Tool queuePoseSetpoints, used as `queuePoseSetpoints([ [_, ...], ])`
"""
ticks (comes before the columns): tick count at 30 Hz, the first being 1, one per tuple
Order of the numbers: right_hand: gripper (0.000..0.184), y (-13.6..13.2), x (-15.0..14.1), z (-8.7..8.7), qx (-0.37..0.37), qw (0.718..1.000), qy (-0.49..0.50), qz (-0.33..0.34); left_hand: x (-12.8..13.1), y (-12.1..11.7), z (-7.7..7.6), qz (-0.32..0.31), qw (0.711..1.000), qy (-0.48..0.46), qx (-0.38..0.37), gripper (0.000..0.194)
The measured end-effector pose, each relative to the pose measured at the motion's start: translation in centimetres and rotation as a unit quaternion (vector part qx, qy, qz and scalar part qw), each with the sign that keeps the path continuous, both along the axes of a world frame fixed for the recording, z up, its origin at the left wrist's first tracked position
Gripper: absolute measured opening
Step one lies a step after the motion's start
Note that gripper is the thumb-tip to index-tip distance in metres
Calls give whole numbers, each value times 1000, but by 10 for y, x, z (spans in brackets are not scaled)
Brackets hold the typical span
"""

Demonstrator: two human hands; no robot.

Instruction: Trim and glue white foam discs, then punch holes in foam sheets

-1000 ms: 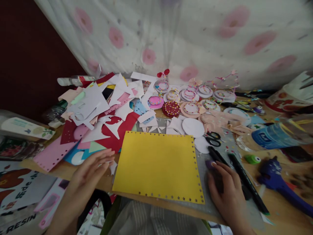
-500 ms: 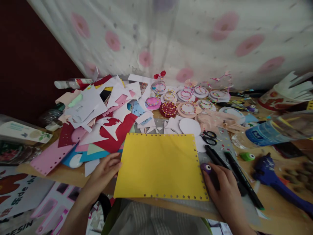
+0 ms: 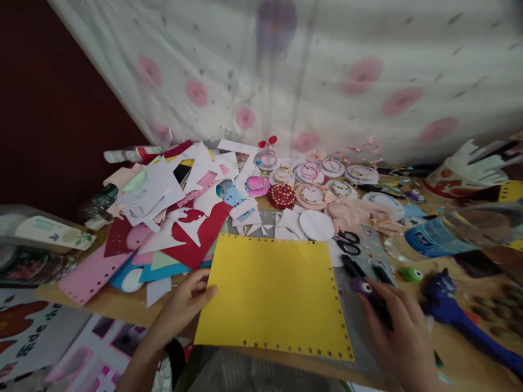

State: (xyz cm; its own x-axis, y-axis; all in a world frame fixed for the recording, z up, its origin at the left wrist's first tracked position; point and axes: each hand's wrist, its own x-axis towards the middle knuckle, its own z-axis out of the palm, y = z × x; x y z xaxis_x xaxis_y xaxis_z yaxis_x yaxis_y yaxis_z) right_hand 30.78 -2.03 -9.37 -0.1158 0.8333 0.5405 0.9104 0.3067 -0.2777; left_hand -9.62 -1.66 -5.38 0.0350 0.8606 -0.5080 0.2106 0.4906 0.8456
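A yellow paper sheet (image 3: 272, 299) lies before me, with small star-shaped holes along its top, right and bottom edges. My left hand (image 3: 186, 305) pinches its left edge, thumb on top and fingers partly hidden underneath. Just off the sheet's right edge, my right hand (image 3: 404, 321) grips a small purple craft punch (image 3: 362, 286) between thumb and fingers. Beneath that hand lie black markers (image 3: 354, 267), partly covered. A green craft punch (image 3: 411, 274) rests a little farther right.
Paper scraps (image 3: 153, 190) are heaped at the back left. Decorated paper hats (image 3: 281, 196) stand along the back. Black scissors (image 3: 348, 243) lie beyond the sheet. To the right are a blue glue gun (image 3: 443, 296), a plastic bottle (image 3: 429, 239) lying down and a paper cup (image 3: 443, 179).
My right hand has moved right with the purple punch, from the sheet's right edge to over the markers. My left hand keeps its hold. The view has tilted up slightly.
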Motion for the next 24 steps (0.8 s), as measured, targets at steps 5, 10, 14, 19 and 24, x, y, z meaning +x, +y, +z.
queuePoseSetpoints([
  [5, 32, 10, -15, -6, -15, 995, -68, 68, -18, 7, 6, 19, 996, 80, 28, 51],
  [10, 32, 12, -23, -25, -23, 996, -49, 70, -41, 16, 38, 73, 988, 124, 63, 47],
  [14, 38, 11, -24, -37, -29, 997, -26, 65, -70, 27, 48, 117, 972, 168, 115, 44],
  [19, 37, 11, -25, -38, -24, 997, -31, 61, -111, 48, 41, 149, 918, 305, 207, 39],
  [24, 35, 14, -25, -40, -11, 997, -39, 62, -130, 110, 43, 53, 779, 522, 344, 38],
])
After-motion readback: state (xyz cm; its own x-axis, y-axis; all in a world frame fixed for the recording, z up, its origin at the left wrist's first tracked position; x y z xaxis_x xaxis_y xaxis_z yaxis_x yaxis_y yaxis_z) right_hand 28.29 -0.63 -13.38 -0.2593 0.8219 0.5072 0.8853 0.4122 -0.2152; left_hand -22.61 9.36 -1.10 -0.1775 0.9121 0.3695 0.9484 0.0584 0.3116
